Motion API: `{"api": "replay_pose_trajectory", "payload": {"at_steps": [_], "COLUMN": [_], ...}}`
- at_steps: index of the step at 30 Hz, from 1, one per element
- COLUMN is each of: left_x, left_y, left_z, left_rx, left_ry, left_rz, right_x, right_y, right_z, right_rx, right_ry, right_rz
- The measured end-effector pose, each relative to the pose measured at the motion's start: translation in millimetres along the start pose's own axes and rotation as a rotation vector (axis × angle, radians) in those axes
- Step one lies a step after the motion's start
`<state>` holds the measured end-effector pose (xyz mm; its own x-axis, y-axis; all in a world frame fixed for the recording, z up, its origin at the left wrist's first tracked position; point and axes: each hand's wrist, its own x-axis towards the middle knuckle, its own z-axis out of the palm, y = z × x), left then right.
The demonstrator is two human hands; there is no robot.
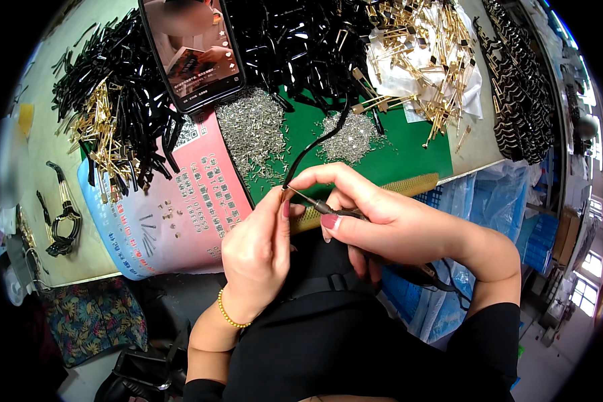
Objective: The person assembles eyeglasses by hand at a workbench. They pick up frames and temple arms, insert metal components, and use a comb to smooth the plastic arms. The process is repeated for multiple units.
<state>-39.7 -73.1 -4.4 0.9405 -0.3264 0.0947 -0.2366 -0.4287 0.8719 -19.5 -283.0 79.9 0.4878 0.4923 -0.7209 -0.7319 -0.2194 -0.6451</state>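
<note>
Pinched in my left hand (256, 251) is a slim black strip (323, 139), curved like an eyeglass temple, its far end rising toward the black pile. My right hand (375, 218) is closed around a thin screwdriver (319, 205) with a dark grip. The driver's tip meets the near end of the temple at my left fingertips; the small part there is too hidden to make out. Just beyond my hands lie two heaps of tiny silver metal pieces, a larger heap (253, 127) at left and a finer heap (352, 137) at right.
Black temples (295, 40) pile up at the back. Gold metal parts lie on white paper (415, 74) and at left (100, 130). A phone (197, 57) leans among them. Below are a pink printed sheet (187, 221), a green mat (409, 137) and a bundle of glasses parts (63, 221).
</note>
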Motion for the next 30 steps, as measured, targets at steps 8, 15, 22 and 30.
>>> {"api": "replay_pose_trajectory", "payload": {"at_steps": [8, 15, 22, 30], "left_x": [-2.1, -5.6, 6.8, 51.5], "left_y": [-14.2, -22.5, -70.7, -81.0], "left_z": [4.0, -63.2, -151.0, -165.1], "left_rx": [0.216, -0.286, -0.118, 0.377], "left_ry": [0.126, 0.568, 0.915, 0.436], "left_rz": [0.393, -0.102, -0.071, -0.398], "right_x": [2.9, 45.1, 166.1, 112.2], "right_y": [40.5, -29.6, -64.6, -70.6], "right_z": [7.3, 36.6, 73.4, 51.5], "right_rx": [-0.441, -1.052, -1.543, -1.105], "right_ry": [0.205, 0.298, 0.677, 0.354], "right_rz": [-0.458, -0.604, -0.726, -0.566]}}
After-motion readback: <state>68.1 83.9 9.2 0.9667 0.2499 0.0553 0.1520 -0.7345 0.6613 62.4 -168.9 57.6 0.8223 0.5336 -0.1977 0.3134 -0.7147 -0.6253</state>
